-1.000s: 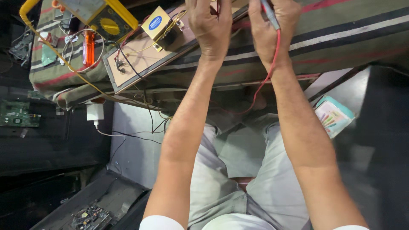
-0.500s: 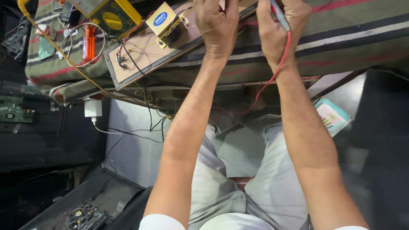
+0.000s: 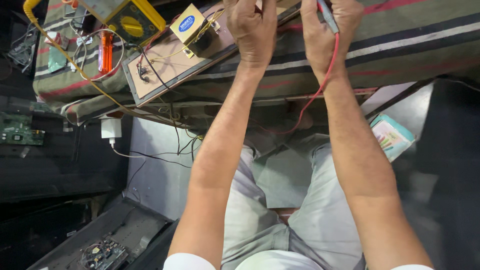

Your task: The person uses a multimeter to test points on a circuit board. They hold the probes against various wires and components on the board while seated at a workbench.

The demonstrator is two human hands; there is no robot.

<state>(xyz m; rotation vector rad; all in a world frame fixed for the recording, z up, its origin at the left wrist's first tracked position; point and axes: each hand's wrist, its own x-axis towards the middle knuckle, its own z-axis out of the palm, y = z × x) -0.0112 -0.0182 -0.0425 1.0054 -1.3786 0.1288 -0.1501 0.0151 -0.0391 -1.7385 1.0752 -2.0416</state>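
Yellow multimeter (image 3: 129, 19) on striped cloth (image 3: 410, 40); white charger (image 3: 111, 128) hanging below; green circuit board (image 3: 17, 129) far left.

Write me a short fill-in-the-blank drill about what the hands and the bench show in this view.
1. The right hand holds a probe whose lead is coloured ____.
2. The meter at the top left has a casing coloured ____.
3. The gold transformer sits on a wooden ____.
4. The left hand is closed at the top edge, to the ____ of the transformer.

Missing words: red; yellow; board; right
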